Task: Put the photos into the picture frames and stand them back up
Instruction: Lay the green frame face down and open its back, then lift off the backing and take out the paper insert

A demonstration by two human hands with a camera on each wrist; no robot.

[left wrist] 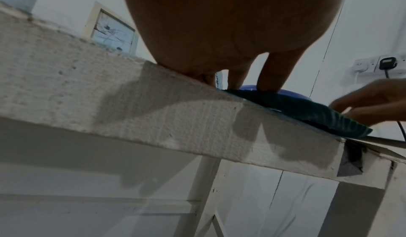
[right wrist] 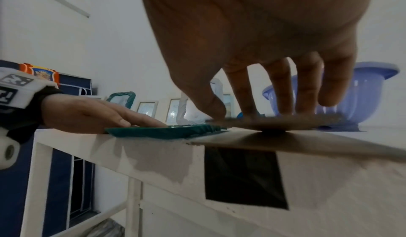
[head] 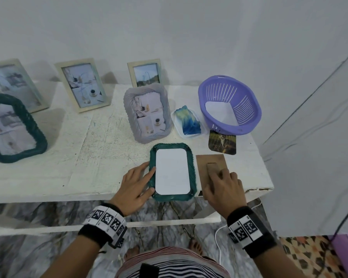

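A small teal woven frame (head: 190,167) lies face down near the table's front edge, and a photo (head: 172,171) sits in it with its white back up. My left hand (head: 147,177) rests flat on the frame's left rim with straight fingers; in the left wrist view the fingertips (left wrist: 270,82) touch the teal frame (left wrist: 296,108). Just right of the frame lies the brown backing board (head: 207,160) with its stand flap. My right hand (head: 219,183) presses on that flap with its fingertips (right wrist: 283,105). The backing board (right wrist: 307,141) juts over the table's edge.
A grey woven frame (head: 149,113) stands behind the teal one. Cream frames (head: 82,85) and a large teal frame (head: 12,127) stand at the back and left. At the right are a purple basket (head: 251,109), a blue-green object in a clear tray (head: 188,121) and a dark picture (head: 222,142).
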